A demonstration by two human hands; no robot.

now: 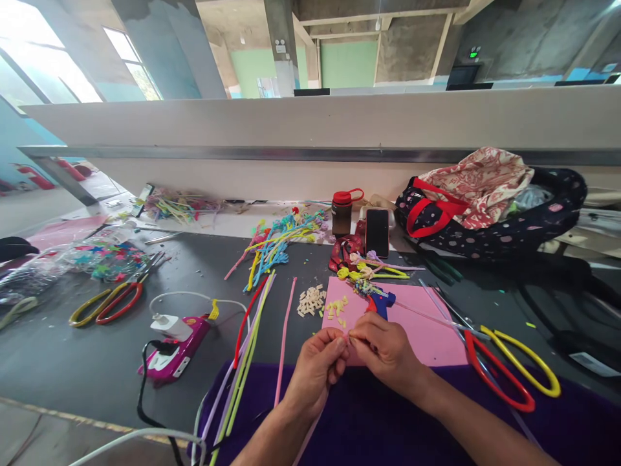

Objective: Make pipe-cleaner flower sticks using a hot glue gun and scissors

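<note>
My left hand [317,366] and my right hand [385,349] meet at the near edge of the dark table, fingertips pinched together on a tiny pale piece I cannot name. A pink stem [310,430] runs down below my left hand; whether that hand holds it is unclear. Just beyond my fingers lies a pink foam sheet [422,323] with a blue glue gun [381,301] on it. Small pale cut bits [311,301] and yellowish bits [337,307] sit beside the sheet. Colored pipe-cleaner stems [250,349] lie to the left of my hands.
Scissors with red and yellow handles [509,369] lie right of the sheet; another pair [109,304] lies at left. A pink power strip [177,353] with a white plug and cables sits near left. A jar [342,210], phone [377,232] and dotted bag [499,220] stand behind.
</note>
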